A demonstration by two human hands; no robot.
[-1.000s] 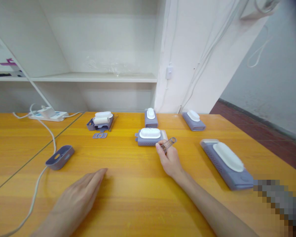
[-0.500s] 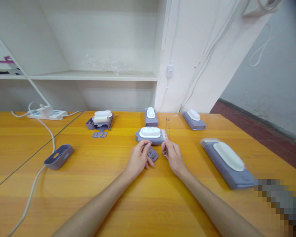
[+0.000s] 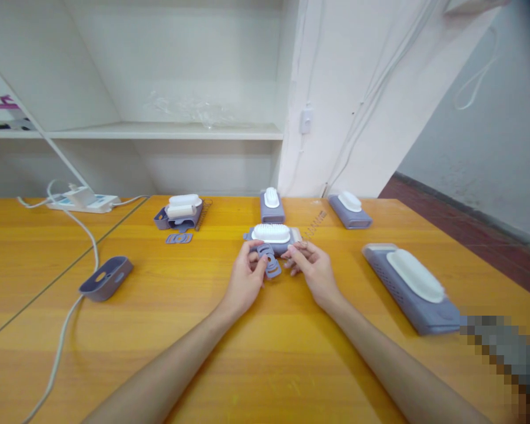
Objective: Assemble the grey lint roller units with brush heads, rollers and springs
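My left hand (image 3: 244, 274) pinches a flat grey-purple plastic plate with cut-out slots (image 3: 269, 262) between thumb and fingers. Close to its right edge is my right hand (image 3: 314, 268), its fingers closed around one end of a thin metal coil spring (image 3: 317, 225). The spring's free end sticks up and to the right. Just behind both hands lies a grey-purple box-shaped body with a white bristled brush head (image 3: 271, 234) on top; the fingers partly cover its front side.
A grey-purple hollow cover (image 3: 106, 278) lies at left beside a white cable. Further back are a disassembled unit (image 3: 183, 212), another flat slotted plate (image 3: 179, 238) and a power strip (image 3: 86, 202). Similar brush units stand behind (image 3: 272, 206), back right (image 3: 350, 210) and right (image 3: 410, 288).
My left hand has raised the slotted plate and turned it more upright. My right hand has tilted the spring from near vertical over to the right.
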